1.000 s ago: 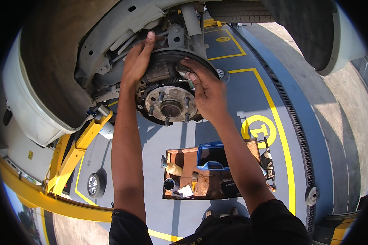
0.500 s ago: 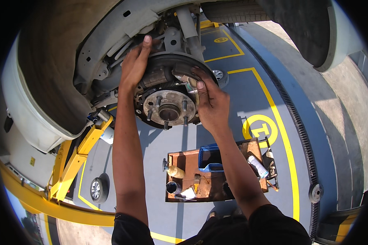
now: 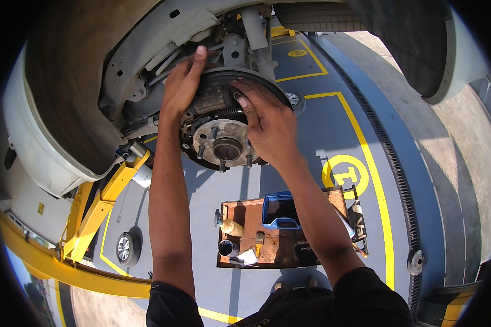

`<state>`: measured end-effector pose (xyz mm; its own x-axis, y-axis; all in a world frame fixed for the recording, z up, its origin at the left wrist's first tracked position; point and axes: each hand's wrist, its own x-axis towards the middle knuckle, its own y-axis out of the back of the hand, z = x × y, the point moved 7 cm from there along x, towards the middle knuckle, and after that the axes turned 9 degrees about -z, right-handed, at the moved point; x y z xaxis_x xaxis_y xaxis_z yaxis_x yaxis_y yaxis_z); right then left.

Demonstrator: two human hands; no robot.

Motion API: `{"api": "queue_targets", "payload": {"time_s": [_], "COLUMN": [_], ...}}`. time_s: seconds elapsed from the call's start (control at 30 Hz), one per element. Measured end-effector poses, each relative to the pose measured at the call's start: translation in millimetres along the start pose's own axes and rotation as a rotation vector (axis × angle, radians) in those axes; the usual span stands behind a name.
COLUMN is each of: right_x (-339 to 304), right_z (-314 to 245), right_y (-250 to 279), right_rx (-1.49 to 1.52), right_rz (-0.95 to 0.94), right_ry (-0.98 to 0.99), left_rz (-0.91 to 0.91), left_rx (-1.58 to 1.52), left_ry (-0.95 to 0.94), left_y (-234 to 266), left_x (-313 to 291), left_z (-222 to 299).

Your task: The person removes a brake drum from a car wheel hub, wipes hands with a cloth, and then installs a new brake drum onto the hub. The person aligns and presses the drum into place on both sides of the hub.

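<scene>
Two hands on the drum-brake assembly [image 3: 223, 128], up under the wheel arch [image 3: 87, 82] of the raised car. Your left hand [image 3: 183, 87] lies flat on the upper brake shoe [image 3: 210, 101], fingers spread, pressing rather than pinching. Your right hand [image 3: 270, 128] curls over the right side, fingertips hooked at the spring [image 3: 229, 113] just beside the left grip; whether they pinch it you cannot tell. Judged: shoes rigid steel, dusty and slick at the lining; spring stiff, apt to snap loose. Take hold by the shoe edges, clear of the hub studs [image 3: 223, 147] below both grips. Tool tray [image 3: 283, 234] sits far beneath, on the floor.
</scene>
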<state>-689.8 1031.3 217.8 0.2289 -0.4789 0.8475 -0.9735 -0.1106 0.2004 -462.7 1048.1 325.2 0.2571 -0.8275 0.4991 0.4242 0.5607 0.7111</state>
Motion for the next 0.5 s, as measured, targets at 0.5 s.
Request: {"api": "queue_targets", "payload": {"time_s": [0.5], "right_x": [-25.9], "right_z": [28.9], "right_y": [9.5], "right_rx": [0.065], "right_rz": [0.006], "right_ry": [-0.465], "left_rz": [0.028], "left_rx": [0.020], "left_ry": [-0.017], "left_y": [0.7], "left_x": [2.1], "left_z": [-2.2]}}
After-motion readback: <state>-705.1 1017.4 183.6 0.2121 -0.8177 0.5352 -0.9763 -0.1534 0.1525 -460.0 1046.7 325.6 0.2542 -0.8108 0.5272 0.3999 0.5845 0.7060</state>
